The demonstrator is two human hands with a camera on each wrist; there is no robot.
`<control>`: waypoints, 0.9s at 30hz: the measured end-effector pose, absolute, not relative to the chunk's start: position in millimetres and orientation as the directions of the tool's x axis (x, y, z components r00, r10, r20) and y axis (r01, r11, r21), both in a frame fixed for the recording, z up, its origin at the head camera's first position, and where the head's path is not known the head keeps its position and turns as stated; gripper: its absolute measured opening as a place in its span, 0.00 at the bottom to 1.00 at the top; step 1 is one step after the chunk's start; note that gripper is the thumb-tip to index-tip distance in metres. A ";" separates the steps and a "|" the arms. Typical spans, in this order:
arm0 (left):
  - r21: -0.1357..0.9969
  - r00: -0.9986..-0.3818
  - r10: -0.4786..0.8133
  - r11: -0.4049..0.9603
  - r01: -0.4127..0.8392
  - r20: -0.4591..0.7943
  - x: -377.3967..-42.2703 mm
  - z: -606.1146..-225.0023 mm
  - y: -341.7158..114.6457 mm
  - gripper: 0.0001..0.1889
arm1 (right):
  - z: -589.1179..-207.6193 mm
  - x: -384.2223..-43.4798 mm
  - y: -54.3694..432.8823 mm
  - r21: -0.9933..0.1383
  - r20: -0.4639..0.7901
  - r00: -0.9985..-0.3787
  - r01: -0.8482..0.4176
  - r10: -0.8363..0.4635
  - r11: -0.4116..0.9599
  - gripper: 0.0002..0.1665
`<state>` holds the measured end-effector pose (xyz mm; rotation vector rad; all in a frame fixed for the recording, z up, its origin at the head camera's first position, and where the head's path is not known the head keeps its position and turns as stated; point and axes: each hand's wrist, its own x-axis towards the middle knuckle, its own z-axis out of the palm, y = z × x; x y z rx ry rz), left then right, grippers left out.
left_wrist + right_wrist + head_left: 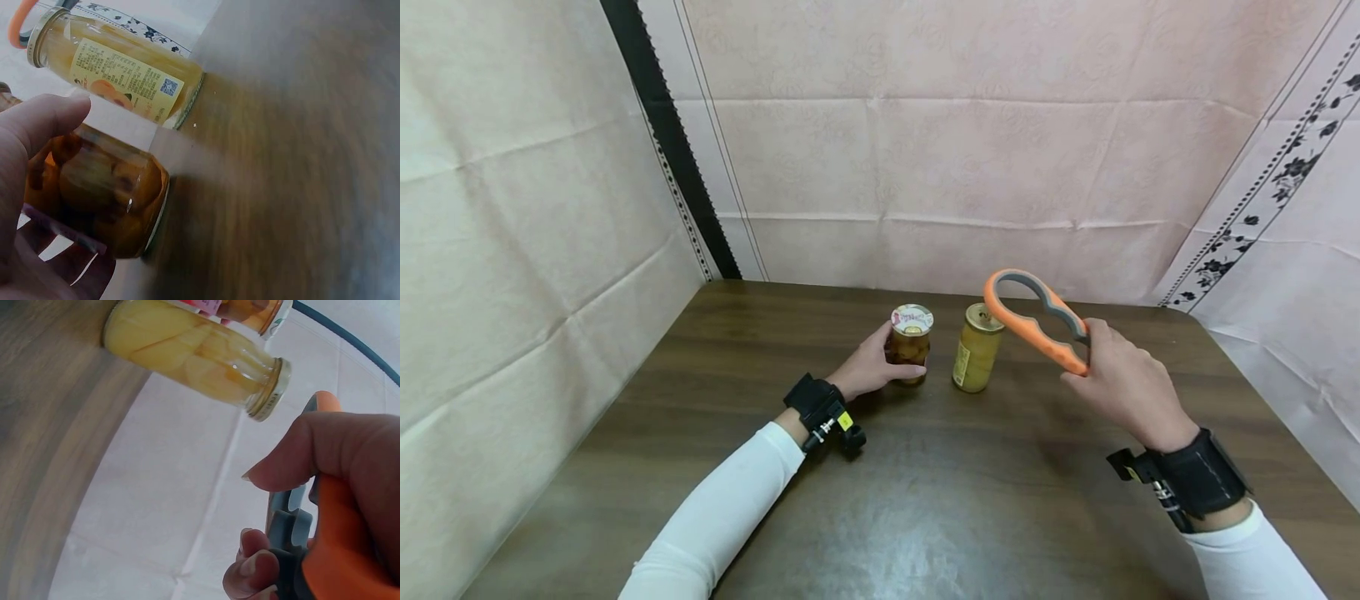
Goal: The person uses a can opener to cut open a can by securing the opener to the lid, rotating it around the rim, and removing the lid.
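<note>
My left hand (868,367) is wrapped around a glass jar of dark brown fruit (908,347) with a patterned white-and-pink lid. In the left wrist view, the thumb lies over one side of this jar (109,187) and fingers curl under the other. To its right, a taller jar of yellow fruit (976,357) stands upright on the table, its gold lid on. My right hand (1131,385) grips an orange and grey jar opener (1039,337), whose loop is raised beside the yellow jar's lid. In the right wrist view, the opener (342,534) is apart from that lid.
Both jars are near the far edge of a dark wooden table (880,500). Pale cloth (962,158) hangs behind and at the sides. Black straps with small cameras are on both wrists.
</note>
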<state>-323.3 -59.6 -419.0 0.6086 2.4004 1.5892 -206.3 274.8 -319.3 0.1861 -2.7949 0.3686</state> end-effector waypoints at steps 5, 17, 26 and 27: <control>0.929 -0.904 0.423 0.304 0.211 0.067 -325.7 -419.4 -53.0 0.47 | -317.6 -204.4 270.2 -0.220 0.335 -0.937 -0.182 -0.101 0.958 0.38; 0.941 -0.914 0.399 0.276 0.197 0.075 -328.4 -430.3 -47.8 0.45 | -319.7 -201.7 262.7 -0.228 0.293 -0.944 -0.221 -0.150 0.948 0.36; 0.927 -0.909 0.406 0.295 0.231 0.098 -316.8 -429.1 -48.3 0.42 | -323.0 -198.2 256.8 -0.200 0.308 -0.934 -0.250 -0.182 0.947 0.35; 0.925 -0.908 0.408 0.298 0.235 0.100 -315.4 -428.7 -48.9 0.42 | -322.9 -197.7 256.1 -0.204 0.297 -0.938 -0.248 -0.182 0.947 0.35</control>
